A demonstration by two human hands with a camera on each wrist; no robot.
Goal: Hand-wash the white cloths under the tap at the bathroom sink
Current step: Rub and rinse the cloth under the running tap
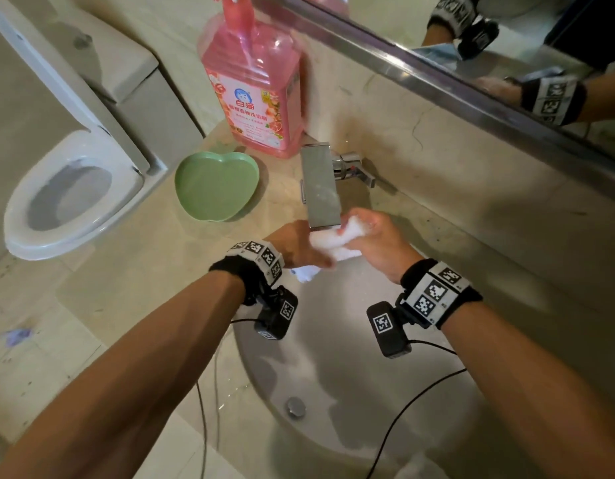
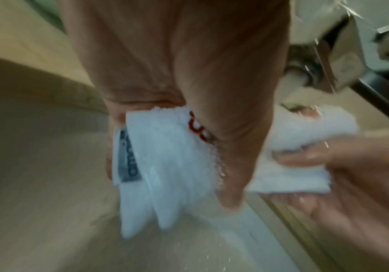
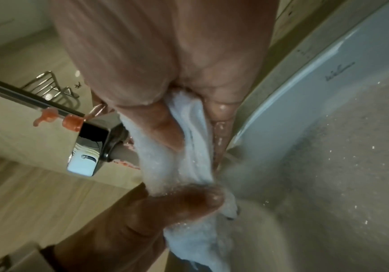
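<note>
Cloth: white cloth (image 1: 335, 238) under the tap (image 1: 321, 188), over the sink's (image 1: 351, 402) back edge
Hands: left hand (image 1: 301, 245) and right hand (image 1: 378, 242) both curl around it
Left wrist only: grey label (image 2: 128, 156); red stitching (image 2: 196, 128)

Soft, warm indoor light fills the head view, bright enough to read the pink bottle (image 1: 254, 81) label. Dull shadows of the arms fall in the sink (image 1: 333, 392) below the fingers. Straight lines bend toward the frame edges, as the mirror (image 1: 472, 46) frame does. Both wrist views are dimmer and smeared by motion blur; the white cloth (image 2: 165, 156) looks bluish, the tap (image 3: 88, 147) beside the fingers carries a bright glare patch.
</note>
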